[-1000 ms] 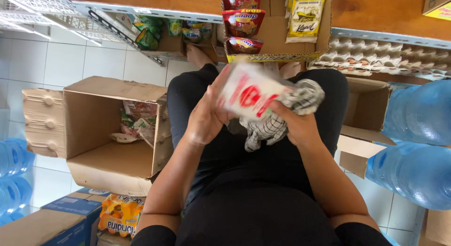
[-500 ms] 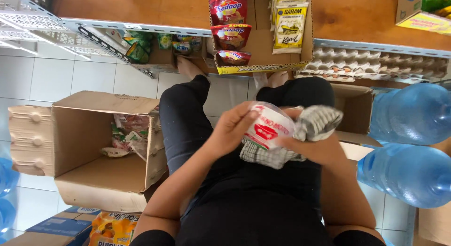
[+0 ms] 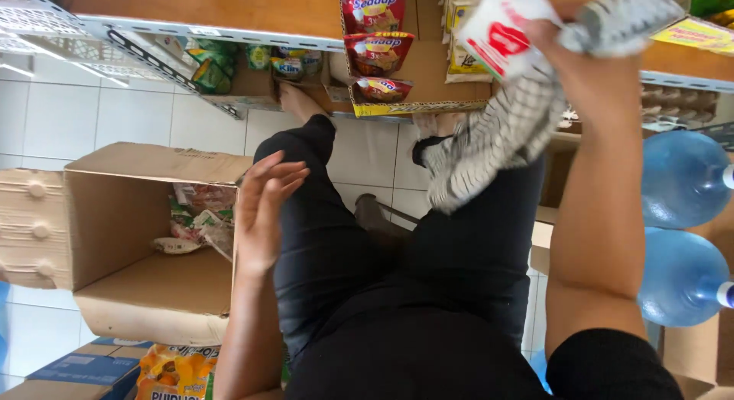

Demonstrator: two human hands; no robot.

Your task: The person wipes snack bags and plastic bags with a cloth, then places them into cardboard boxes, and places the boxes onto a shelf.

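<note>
The fingers of the right hand [image 3: 589,60] hold a white and red packet [image 3: 497,29] and a checked cloth [image 3: 497,136] up by the edge of the shelf [image 3: 229,18]. The left hand [image 3: 264,213] is spread wide and holds nothing, just beside the open cardboard box [image 3: 138,239] on the floor.

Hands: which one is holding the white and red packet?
The right hand, raised toward the shelf, grips the white and red packet together with a checked cloth. The left hand is open and holds nothing.
</note>
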